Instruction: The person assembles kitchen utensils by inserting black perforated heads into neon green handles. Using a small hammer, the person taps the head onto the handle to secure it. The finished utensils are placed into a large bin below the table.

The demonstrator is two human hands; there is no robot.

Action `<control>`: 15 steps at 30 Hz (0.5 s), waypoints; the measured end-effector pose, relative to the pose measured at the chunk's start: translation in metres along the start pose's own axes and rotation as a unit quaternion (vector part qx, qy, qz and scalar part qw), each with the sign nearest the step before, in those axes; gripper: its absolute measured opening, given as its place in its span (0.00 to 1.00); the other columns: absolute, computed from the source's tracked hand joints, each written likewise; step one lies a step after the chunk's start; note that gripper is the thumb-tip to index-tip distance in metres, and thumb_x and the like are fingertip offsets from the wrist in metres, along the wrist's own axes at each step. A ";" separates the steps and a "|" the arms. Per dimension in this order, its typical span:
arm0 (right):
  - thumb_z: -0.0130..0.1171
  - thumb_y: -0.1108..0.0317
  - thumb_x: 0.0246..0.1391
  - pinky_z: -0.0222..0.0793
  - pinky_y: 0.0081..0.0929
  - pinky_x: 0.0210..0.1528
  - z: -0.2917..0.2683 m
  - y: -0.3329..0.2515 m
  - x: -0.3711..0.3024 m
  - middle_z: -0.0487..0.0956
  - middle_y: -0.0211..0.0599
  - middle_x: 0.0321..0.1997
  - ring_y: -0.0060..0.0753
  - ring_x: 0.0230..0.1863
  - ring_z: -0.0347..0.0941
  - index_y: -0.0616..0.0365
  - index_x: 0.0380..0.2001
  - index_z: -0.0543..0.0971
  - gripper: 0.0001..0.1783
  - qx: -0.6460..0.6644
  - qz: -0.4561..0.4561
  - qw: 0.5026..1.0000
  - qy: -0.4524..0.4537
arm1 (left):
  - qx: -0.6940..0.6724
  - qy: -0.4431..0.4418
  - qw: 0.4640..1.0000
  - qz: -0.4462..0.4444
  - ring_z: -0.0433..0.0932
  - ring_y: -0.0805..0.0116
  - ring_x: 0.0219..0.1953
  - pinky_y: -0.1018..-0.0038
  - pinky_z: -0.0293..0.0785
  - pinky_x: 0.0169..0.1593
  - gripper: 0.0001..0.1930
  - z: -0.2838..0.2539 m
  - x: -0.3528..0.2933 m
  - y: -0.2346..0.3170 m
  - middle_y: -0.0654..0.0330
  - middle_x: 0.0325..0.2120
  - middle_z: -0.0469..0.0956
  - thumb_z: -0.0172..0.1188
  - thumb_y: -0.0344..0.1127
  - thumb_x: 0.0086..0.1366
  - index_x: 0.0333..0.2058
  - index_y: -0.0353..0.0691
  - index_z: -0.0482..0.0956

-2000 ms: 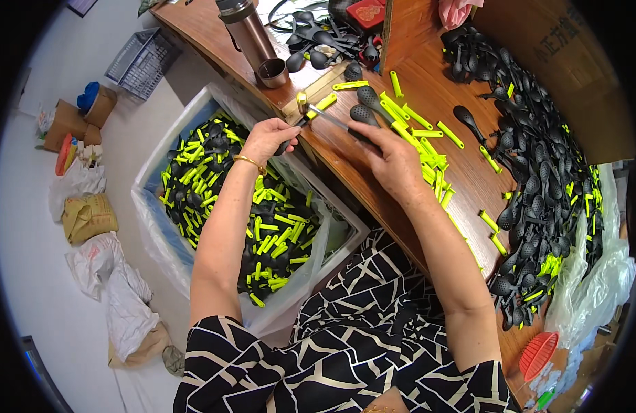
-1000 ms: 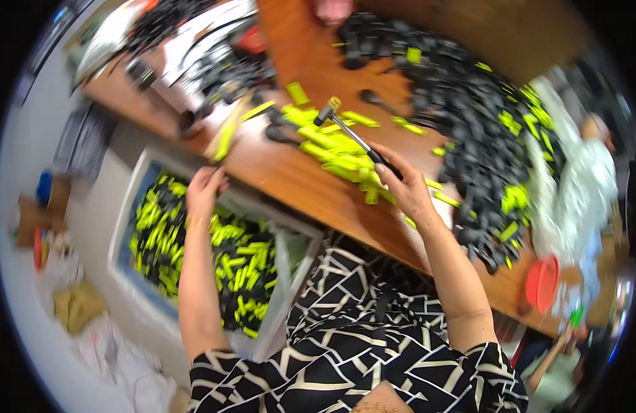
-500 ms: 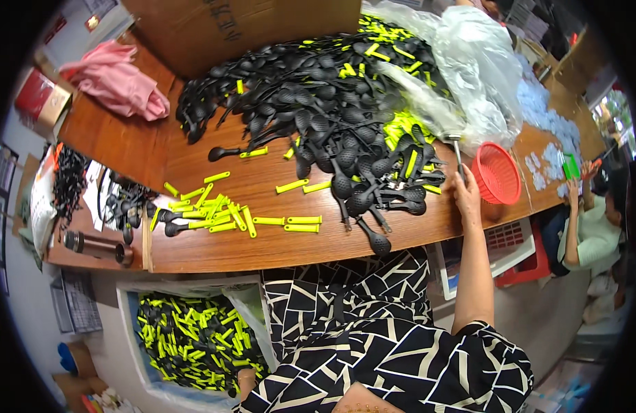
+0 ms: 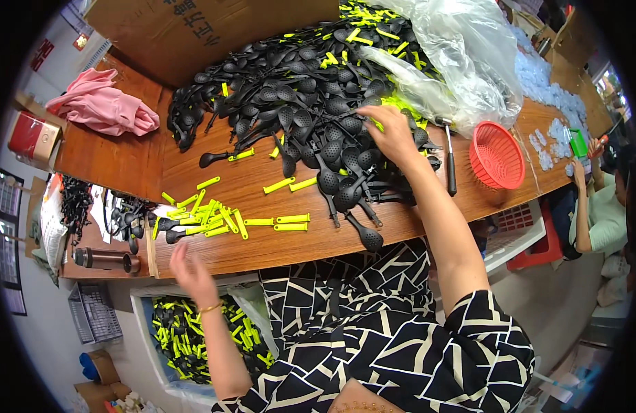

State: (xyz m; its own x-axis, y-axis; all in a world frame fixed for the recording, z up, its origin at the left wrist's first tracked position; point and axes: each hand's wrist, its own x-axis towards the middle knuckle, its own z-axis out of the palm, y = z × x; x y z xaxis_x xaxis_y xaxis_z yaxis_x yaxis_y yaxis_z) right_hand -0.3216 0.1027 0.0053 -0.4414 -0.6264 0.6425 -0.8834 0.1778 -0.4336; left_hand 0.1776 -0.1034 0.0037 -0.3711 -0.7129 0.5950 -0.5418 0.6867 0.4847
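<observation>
The right hand (image 4: pixel 390 134) has moved from the table's right edge into the heap of black slotted ladles (image 4: pixel 311 110), fingers curled on one. The left hand (image 4: pixel 191 272), open and empty, has risen to the table's (image 4: pixel 290 237) near edge, below the yellow handles (image 4: pixel 215 217).

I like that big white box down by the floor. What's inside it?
The white box holds a heap of black spoons with yellow-green handles. The left hand and forearm hang over it, empty. The table edge, the arm and the patterned dress cover parts of it, so the bottom stays hidden.
</observation>
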 end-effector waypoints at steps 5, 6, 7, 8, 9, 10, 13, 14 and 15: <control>0.65 0.69 0.54 0.67 0.41 0.59 0.037 0.014 0.032 0.84 0.31 0.50 0.43 0.56 0.75 0.46 0.45 0.85 0.13 -0.120 0.034 0.988 -0.096 | -0.104 -0.115 0.986 0.060 0.72 0.53 0.61 0.60 0.65 0.66 0.13 0.070 0.017 0.095 0.50 0.56 0.76 0.59 0.24 0.66 0.50 0.37 0.82; 0.66 0.68 0.54 0.67 0.40 0.58 0.036 0.014 0.036 0.85 0.29 0.48 0.41 0.56 0.76 0.45 0.43 0.85 0.12 -0.125 0.038 0.985 -0.110 | -0.120 -0.116 0.984 0.066 0.73 0.53 0.60 0.61 0.66 0.65 0.13 0.077 0.015 0.105 0.51 0.55 0.77 0.60 0.25 0.66 0.49 0.37 0.82; 0.66 0.68 0.54 0.67 0.40 0.58 0.035 0.012 0.035 0.84 0.29 0.48 0.42 0.55 0.76 0.46 0.43 0.85 0.12 -0.079 0.025 0.994 -0.071 | -0.137 -0.119 0.981 0.068 0.74 0.53 0.59 0.61 0.68 0.63 0.13 0.082 0.009 0.112 0.52 0.54 0.77 0.61 0.26 0.66 0.49 0.38 0.82; 0.66 0.68 0.54 0.67 0.40 0.58 0.033 0.010 0.034 0.84 0.30 0.48 0.43 0.55 0.76 0.47 0.42 0.84 0.11 -0.034 0.013 0.999 -0.031 | -0.151 -0.126 0.979 0.057 0.74 0.53 0.59 0.62 0.68 0.63 0.13 0.086 0.004 0.118 0.52 0.54 0.77 0.61 0.26 0.66 0.49 0.38 0.83; 0.66 0.68 0.54 0.67 0.40 0.58 0.030 0.008 0.034 0.84 0.30 0.48 0.43 0.54 0.77 0.48 0.42 0.84 0.11 0.013 0.002 1.000 0.010 | -0.165 -0.133 0.976 0.047 0.75 0.53 0.58 0.62 0.68 0.63 0.12 0.088 0.000 0.122 0.52 0.54 0.77 0.61 0.26 0.67 0.49 0.38 0.83; 0.65 0.71 0.57 0.68 0.36 0.58 0.020 -0.012 0.032 0.83 0.31 0.48 0.37 0.53 0.78 0.53 0.43 0.83 0.10 0.041 -0.030 0.997 0.061 | -0.177 -0.151 0.972 0.029 0.74 0.53 0.59 0.62 0.67 0.64 0.13 0.088 -0.003 0.124 0.52 0.55 0.77 0.62 0.26 0.67 0.50 0.38 0.82; 0.63 0.74 0.60 0.69 0.30 0.60 0.008 -0.091 0.005 0.82 0.31 0.48 0.27 0.54 0.77 0.58 0.45 0.82 0.09 0.432 0.087 0.893 0.091 | -0.213 -0.171 0.961 0.033 0.74 0.54 0.61 0.62 0.67 0.66 0.16 0.082 -0.004 0.144 0.52 0.56 0.77 0.62 0.27 0.67 0.53 0.38 0.81; 0.62 0.75 0.62 0.69 0.27 0.60 0.004 -0.118 -0.008 0.82 0.31 0.48 0.25 0.54 0.76 0.60 0.45 0.81 0.09 0.523 0.122 0.843 0.039 | -0.209 -0.156 0.964 0.049 0.73 0.53 0.62 0.61 0.66 0.67 0.19 0.077 -0.001 0.155 0.52 0.56 0.77 0.63 0.28 0.67 0.56 0.37 0.79; 0.61 0.75 0.63 0.69 0.25 0.60 0.004 -0.141 -0.022 0.81 0.30 0.49 0.22 0.54 0.75 0.61 0.46 0.81 0.09 0.607 0.155 0.779 -0.013 | -0.230 -0.134 0.963 0.054 0.72 0.52 0.63 0.61 0.66 0.67 0.21 0.073 0.002 0.166 0.51 0.59 0.76 0.63 0.30 0.67 0.58 0.37 0.77</control>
State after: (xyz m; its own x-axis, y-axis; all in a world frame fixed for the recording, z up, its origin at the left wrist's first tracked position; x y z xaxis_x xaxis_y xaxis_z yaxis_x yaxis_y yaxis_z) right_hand -0.1865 0.0887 0.0500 -0.5863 -0.7147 0.3815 0.0721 -0.5150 -0.8541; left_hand 0.0322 -0.0013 0.0385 -0.6210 -0.6027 0.5011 -0.1215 0.7056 0.6981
